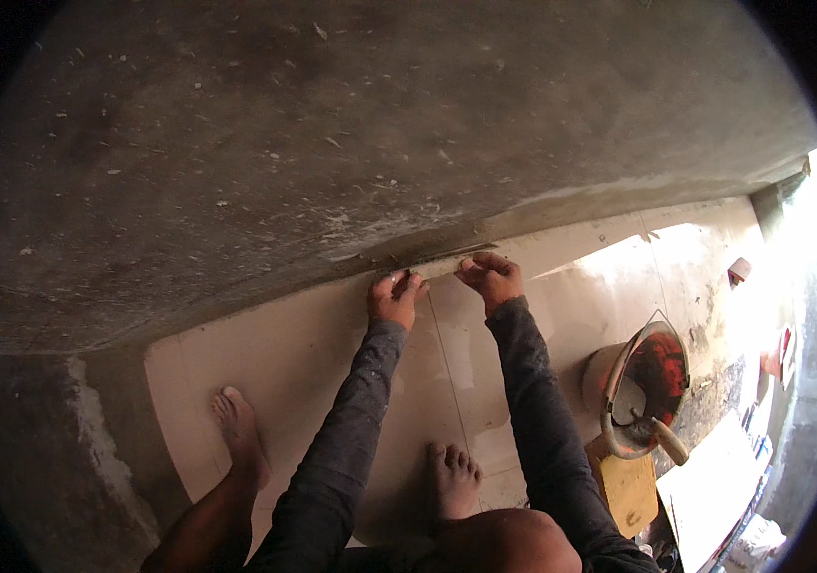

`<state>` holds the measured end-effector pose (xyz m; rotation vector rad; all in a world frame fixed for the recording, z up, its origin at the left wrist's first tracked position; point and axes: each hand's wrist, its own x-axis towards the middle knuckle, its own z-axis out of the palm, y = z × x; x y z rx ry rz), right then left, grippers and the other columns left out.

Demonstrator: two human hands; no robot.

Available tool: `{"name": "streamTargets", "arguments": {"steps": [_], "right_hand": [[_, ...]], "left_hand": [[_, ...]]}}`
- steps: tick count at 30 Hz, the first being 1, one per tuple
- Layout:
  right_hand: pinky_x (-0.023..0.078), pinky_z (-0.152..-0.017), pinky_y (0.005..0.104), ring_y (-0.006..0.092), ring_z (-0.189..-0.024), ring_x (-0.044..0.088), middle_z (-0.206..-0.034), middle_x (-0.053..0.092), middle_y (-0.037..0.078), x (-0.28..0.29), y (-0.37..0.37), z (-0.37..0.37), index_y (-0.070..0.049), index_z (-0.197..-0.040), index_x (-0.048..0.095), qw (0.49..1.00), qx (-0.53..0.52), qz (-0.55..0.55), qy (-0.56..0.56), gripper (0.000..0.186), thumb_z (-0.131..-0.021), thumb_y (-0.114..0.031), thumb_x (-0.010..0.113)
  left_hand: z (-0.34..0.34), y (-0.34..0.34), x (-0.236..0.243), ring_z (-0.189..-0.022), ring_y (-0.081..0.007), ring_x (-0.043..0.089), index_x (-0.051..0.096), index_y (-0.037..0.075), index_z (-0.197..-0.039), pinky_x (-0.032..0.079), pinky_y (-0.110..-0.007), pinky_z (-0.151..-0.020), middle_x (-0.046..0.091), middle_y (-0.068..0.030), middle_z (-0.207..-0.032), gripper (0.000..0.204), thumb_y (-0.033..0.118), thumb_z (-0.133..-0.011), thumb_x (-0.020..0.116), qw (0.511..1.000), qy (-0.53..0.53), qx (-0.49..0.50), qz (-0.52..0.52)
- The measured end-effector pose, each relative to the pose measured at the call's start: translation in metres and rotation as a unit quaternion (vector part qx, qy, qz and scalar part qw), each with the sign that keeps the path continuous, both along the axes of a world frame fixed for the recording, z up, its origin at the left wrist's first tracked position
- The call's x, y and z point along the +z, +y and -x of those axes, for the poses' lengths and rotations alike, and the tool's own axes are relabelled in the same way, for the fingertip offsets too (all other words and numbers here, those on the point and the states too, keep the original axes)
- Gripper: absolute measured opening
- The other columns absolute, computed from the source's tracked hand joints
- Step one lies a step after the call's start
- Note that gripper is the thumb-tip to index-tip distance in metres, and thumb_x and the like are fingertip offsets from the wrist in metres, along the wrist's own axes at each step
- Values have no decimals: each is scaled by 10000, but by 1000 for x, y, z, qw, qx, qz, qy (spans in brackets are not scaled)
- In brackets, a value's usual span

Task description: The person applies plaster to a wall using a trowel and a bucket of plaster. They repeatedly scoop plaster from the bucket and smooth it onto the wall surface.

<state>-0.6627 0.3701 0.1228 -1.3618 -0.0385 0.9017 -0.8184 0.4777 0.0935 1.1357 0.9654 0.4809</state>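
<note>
My left hand [396, 296] and my right hand [491, 279] are close together at the foot of a grey plastered wall [332, 124]. Between them runs a narrow, pale strip [444, 266], which looks like a cut piece of tile. The fingers of both hands are closed on its ends. It lies along the line where the wall meets the pale tiled floor [313, 353]. A dark gap shows just behind the strip. Whether the strip touches the wall cannot be made out.
Right of my right forearm stands a bucket [600, 374], stained red inside, with a wooden-handled tool [670, 441] in it. A yellow block [628, 495] and a white sheet [709, 487] lie nearer. My bare feet are on the floor. Bright light enters at the far right.
</note>
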Motion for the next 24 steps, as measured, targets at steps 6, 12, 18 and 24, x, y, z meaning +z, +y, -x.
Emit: {"name": "streamTargets", "arguments": {"steps": [6, 12, 18, 24], "right_hand": [[583, -870, 372, 211, -866, 674, -930, 654, 101, 49, -3, -11, 85, -1020, 626, 998, -17, -52, -37, 160, -892, -5, 658], [571, -877, 365, 215, -882, 685, -940, 691, 127, 96, -13, -10, 88, -1010, 650, 988, 37, -124, -86, 188, -898, -57, 691], [573, -849, 344, 183, -826, 674, -880, 695, 101, 52, -17, 27, 47, -892, 678, 996, 61, -37, -60, 135, -884, -82, 712], [585, -810, 335, 190, -855, 675, -926, 687, 105, -21, 13, 70, 64, -1000, 657, 995, 95, 27, 8, 221, -868, -89, 746]], "left_hand": [[-12, -5, 68, -820, -180, 729, 676, -66, -1045, 564, -308, -784, 749, -135, -898, 274, 186, -936, 671, 993, 12, -13, -121], [2, -14, 125, -853, -223, 707, 672, -68, -1035, 565, -353, -839, 720, -148, -958, 357, 276, -945, 668, 978, -75, 33, -194], [40, -23, 77, -907, -209, 696, 651, -62, -1095, 557, -359, -862, 709, -134, -991, 358, 254, -931, 695, 992, -37, 26, -116], [82, -12, 2, -916, -219, 685, 553, -176, -1165, 581, -338, -855, 669, -205, -1071, 407, 141, -939, 669, 992, 16, 129, 2]]}}
